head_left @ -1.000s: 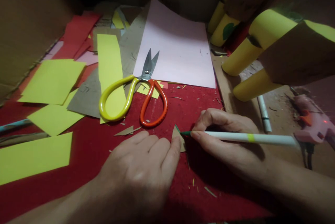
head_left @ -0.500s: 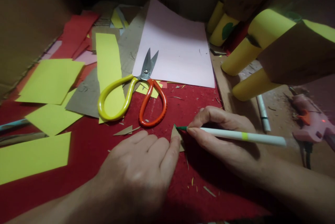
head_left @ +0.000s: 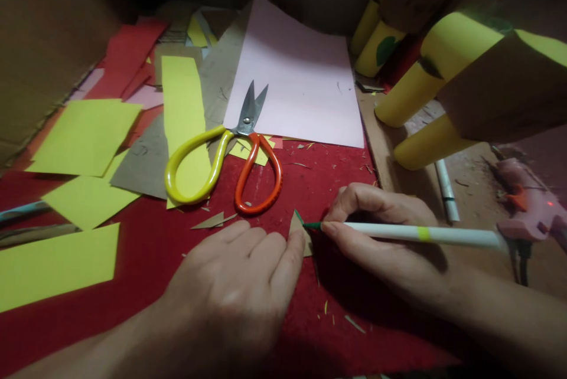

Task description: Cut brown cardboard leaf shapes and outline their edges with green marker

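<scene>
My left hand [head_left: 239, 278] lies on the red surface with its fingers curled together, the index finger pressing a small cardboard piece [head_left: 308, 245] down. Only the piece's pointed top and right side show; the rest is under the finger. A green line runs along its right edge from the tip. My right hand [head_left: 376, 225] pinches a white felt-tip marker [head_left: 394, 232] with a yellow-green band, its green tip touching that edge. Scissors [head_left: 245, 125] with one yellow and one red handle lie just beyond, blades slightly apart. Small pointed cardboard scraps [head_left: 209, 221] lie beside my left fingers.
Yellow paper pieces [head_left: 84, 137] and grey cardboard [head_left: 142, 160] cover the left side. A pale pink sheet [head_left: 301, 84] lies at the back. Cardboard structures with yellow tubes [head_left: 407, 92] stand on the right, near a pink glue gun [head_left: 527, 196] with a lit red light.
My right hand has drawn the marker tip slightly down and right along the cardboard's edge, leaving a green line behind it. My left hand has stayed in place.
</scene>
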Demonstrator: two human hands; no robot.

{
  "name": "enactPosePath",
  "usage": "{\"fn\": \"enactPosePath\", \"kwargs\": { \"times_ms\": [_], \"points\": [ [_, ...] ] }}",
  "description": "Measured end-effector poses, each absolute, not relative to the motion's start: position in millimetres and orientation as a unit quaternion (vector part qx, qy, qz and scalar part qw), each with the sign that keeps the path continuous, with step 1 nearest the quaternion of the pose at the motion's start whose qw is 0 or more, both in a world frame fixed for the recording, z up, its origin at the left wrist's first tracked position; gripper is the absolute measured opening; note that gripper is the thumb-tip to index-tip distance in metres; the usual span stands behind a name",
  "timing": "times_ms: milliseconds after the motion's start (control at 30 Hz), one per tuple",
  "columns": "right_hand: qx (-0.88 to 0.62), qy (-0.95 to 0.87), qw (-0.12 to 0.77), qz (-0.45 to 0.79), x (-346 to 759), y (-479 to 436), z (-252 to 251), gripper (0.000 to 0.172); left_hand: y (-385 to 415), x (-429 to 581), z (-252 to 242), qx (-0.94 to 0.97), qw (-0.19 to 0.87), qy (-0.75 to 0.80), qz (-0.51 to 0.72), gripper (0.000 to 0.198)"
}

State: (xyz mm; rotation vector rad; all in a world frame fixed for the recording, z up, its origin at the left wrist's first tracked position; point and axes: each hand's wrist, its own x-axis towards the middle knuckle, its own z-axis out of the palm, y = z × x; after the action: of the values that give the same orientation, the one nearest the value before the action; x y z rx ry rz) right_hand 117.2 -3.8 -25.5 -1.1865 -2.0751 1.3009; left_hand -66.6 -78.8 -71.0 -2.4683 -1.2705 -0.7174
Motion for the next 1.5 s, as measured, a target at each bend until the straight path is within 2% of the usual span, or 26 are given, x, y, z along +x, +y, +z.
{"fn": "enactPosePath", "kwargs": {
  "times_ms": [167,467,667,833,1267,1500],
  "points": [
    [-0.419,-0.760,0.191,0.459,119,-2,-24,0.016,-80,-67,-70,-0.851,0.131,-0.449,-0.237,0.029],
    [-0.419,-0.733,0.220,0.489,114,-4,-27,0.013,-81,-67,-66,-0.861,0.118,-0.452,-0.200,0.029],
    [-0.427,-0.722,0.220,0.499,112,-3,-28,0.011,-80,-67,-71,-0.851,0.151,-0.446,-0.235,0.031],
    [-0.430,-0.725,0.221,0.490,114,-4,-27,0.014,-81,-70,-62,-0.867,0.119,-0.448,-0.185,0.030],
    [-0.424,-0.755,0.179,0.466,118,-3,-22,0.016,-77,-73,-62,-0.878,0.123,-0.425,-0.183,0.029],
    [-0.423,-0.740,0.212,0.478,116,-3,-27,0.015,-78,-73,-63,-0.877,0.132,-0.424,-0.182,0.030]
  ]
}}
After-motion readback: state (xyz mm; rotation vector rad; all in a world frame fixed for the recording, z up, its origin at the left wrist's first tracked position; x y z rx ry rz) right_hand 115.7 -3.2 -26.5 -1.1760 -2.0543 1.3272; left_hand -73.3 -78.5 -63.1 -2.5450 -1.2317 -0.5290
